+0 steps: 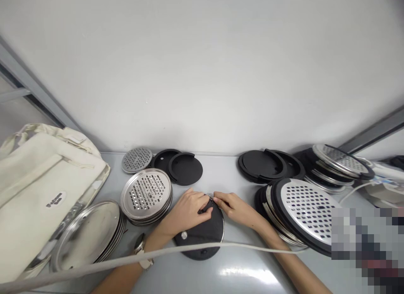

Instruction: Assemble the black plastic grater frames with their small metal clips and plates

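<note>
A round black disc (pixel 205 235) with a thin metallic edge on its right side lies on the table between my hands. My left hand (pixel 191 209) is curled over its far part, with a black piece of it between thumb and fingers. My right hand (pixel 232 207) is closed in a pinch at the far right rim of the disc; a ring shows on one finger. The exact contact at the fingertips is partly hidden. A pale round spot and a dark knob show on the disc's near half.
Left stand a stack of grater plates (pixel 148 193), smooth metal plates (pixel 91 233) and a cream bag (pixel 47 180). Black round holders (pixel 186 167) lie by the wall, more black holders (pixel 263 163) to the right. Grater plates in black rims (pixel 309 209) are stacked right. A white cable (pixel 176 248) crosses in front.
</note>
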### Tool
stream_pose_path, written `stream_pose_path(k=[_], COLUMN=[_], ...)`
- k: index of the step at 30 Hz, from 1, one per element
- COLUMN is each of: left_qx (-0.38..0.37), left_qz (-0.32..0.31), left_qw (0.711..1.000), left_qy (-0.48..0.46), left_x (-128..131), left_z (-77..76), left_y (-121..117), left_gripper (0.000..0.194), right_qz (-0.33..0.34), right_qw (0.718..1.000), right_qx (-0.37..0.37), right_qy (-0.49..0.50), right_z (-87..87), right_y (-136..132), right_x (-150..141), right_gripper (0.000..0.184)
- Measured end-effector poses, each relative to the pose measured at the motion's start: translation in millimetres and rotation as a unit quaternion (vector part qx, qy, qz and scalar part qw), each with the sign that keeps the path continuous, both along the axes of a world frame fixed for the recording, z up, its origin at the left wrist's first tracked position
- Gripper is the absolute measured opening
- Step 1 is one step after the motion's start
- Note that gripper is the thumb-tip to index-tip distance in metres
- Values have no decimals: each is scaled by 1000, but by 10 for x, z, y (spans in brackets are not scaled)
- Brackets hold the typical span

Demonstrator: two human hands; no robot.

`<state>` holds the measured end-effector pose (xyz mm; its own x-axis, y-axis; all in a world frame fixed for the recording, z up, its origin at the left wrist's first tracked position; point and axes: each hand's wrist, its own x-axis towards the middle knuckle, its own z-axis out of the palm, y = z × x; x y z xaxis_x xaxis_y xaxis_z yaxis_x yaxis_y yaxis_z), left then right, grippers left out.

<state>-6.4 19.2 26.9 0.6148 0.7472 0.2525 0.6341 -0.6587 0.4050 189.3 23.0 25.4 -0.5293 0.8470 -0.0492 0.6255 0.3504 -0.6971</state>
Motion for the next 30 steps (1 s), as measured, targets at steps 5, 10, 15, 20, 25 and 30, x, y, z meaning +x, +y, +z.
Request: stream_pose_path(k=[5,10,15,20,25,30], left_qx=[1,-1,-8,-16,-17,-13], left_qz=[4,17,6,6,-4,-1], left_qw=[1000,1000,1000,1000,1000,1000], left_qy=[6,-15,-8,-11,-9,-8], left_x=[8,13,7,10,-5,-14], left_z=[3,53,59,66,97,93], left_y=[-11,-41,-33,-20,-53,-75], left_gripper=[18,31,23,14,13,12], right_qz=[12,17,18,14,24,24], right_qw=[1000,1000,999,1000,999,999], right_qx=[-4,-5,-12,-17,-17,-26], right_qy=[7,7,24,19,19,12], right_z=[13,4,40,73,53,41], right_y=[16,30,12,7,11,10], right_x=[20,48,40,43,47,43], right_gripper=[33,30,29,31,29,26])
